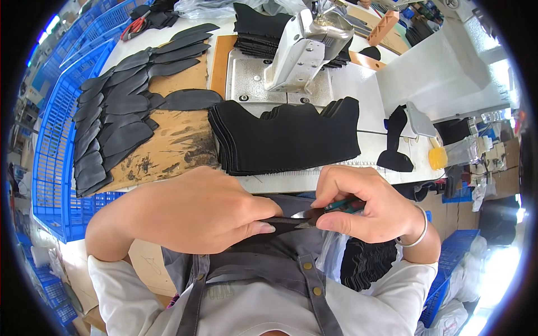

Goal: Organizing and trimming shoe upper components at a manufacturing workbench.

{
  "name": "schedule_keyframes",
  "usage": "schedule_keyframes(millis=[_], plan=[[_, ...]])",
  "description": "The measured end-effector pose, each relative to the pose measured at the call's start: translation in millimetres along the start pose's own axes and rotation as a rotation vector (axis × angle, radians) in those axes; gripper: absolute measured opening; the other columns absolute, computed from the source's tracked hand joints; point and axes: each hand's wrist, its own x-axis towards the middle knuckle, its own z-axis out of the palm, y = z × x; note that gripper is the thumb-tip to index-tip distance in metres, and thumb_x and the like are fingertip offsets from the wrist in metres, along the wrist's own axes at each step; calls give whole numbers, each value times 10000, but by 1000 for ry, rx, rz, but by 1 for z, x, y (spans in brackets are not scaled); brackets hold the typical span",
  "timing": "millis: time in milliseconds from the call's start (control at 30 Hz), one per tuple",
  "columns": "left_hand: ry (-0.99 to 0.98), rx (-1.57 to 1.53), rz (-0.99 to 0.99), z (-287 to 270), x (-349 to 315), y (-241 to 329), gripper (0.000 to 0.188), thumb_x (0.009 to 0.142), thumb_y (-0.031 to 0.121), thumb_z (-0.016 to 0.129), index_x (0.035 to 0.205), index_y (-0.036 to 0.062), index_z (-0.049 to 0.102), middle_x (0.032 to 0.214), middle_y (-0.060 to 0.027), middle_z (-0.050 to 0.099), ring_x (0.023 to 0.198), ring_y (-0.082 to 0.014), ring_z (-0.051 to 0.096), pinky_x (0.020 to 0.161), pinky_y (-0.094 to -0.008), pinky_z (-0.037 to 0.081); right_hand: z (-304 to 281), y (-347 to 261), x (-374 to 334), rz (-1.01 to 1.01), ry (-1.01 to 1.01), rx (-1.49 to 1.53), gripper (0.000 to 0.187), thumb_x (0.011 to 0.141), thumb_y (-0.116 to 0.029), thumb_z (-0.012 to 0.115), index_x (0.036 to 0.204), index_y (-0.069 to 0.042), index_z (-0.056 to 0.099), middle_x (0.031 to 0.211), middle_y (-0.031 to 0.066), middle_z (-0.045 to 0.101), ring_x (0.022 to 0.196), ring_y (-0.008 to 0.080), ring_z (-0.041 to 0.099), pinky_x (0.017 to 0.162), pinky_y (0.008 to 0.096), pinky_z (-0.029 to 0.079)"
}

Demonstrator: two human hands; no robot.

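Note:
My left hand point(204, 210) is closed, thumb and forefinger pinching the edge of a black fabric piece point(272, 232) in front of my apron. From the right, my right hand point(367, 204) grips small thread snips point(311, 214) with dark, green-tinged handles. Their pointed blades lie at the edge of the fabric, just beside my left fingertips; whether they are cutting a thread is too small to tell. Just beyond my hands, a neat stack of black cut fabric pieces point(288, 140) rests along the table's front edge.
A sewing machine point(305, 59) stands behind the stack. Dark leaf-shaped pieces point(126, 103) overlap on a stained brown board point(174, 148) at left, beside a blue plastic crate point(53, 162). One black shaped piece point(395, 140) and a yellow-capped container point(438, 158) are at right.

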Motion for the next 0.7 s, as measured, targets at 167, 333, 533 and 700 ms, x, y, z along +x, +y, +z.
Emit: schedule_keyframes(millis=[167,333,533,700], plan=[[-15,32,-16,-2,0,4,250,921,271,563,1115,123,617,675,-111,625,582,-320,602,507,-387,457,3,0,-2,69,15,97,221,820,-170,717,832,-20,555,736,70,573,636,167,563,583,289,428],[6,36,-20,0,-1,3,245,908,254,582,1115,127,615,658,-110,615,574,-323,597,497,-390,454,7,4,-5,138,72,297,204,833,-158,710,828,-25,556,703,30,558,596,86,491,556,247,389],[17,20,-34,0,-1,2,247,909,262,583,1106,114,607,646,-119,606,571,-329,593,495,-396,449,1,5,-6,81,179,187,194,825,-148,712,819,-36,553,737,27,550,561,91,408,519,250,330],[18,22,-16,1,0,0,242,911,271,581,1085,105,614,634,-122,599,567,-329,590,493,-397,445,-3,4,5,-13,48,-37,213,799,-151,717,835,-20,554,753,81,540,637,218,515,568,313,405]])
